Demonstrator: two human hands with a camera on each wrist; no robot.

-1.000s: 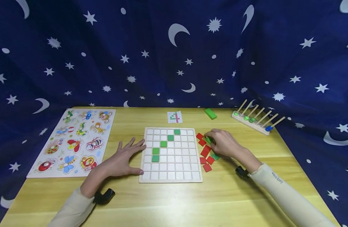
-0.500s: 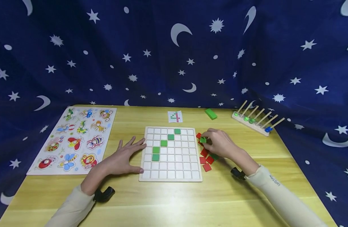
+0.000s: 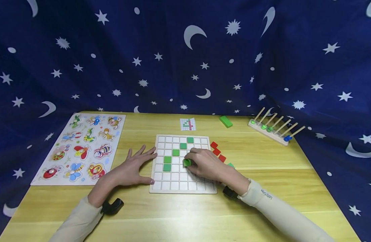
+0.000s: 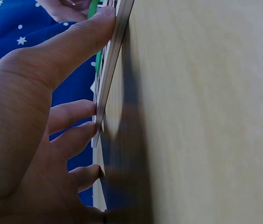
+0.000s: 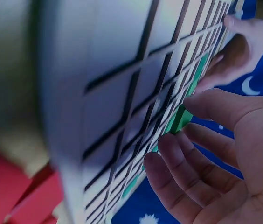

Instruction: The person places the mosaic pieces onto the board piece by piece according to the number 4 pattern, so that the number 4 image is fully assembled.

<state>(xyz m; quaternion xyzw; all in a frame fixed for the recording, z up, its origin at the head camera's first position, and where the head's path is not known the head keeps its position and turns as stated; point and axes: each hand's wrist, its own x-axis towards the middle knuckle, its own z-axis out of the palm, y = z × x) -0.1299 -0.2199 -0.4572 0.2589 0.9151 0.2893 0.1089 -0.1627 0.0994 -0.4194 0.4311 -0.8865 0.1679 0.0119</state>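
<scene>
A wooden grid board (image 3: pixel 166 185) with white squares lies on the table, several green tiles (image 3: pixel 175 152) forming a slanting line that ends in a short column. My right hand (image 3: pixel 205 163) pinches another green square tile (image 3: pixel 187 162) between thumb and fingers over the middle of the board. In the right wrist view that pinched tile (image 5: pixel 182 120) is tilted, close over the grid. My left hand (image 3: pixel 132 169) has its fingers spread along the board's left edge. In the left wrist view, the thumb and fingertips of this left hand (image 4: pixel 24 107) are right at the board's rim.
Several red tiles (image 3: pixel 216 152) and a partly hidden green tile (image 3: pixel 231 165) lie right of the board. Behind it are a small pattern card (image 3: pixel 188 124) and a green block (image 3: pixel 225 121). An insect puzzle (image 3: pixel 87 153) lies left, a peg rack (image 3: pixel 268 131) back right.
My right hand has picked up a green tile from the pile and carried it left over the board's middle. The left hand has stayed at the board's edge.
</scene>
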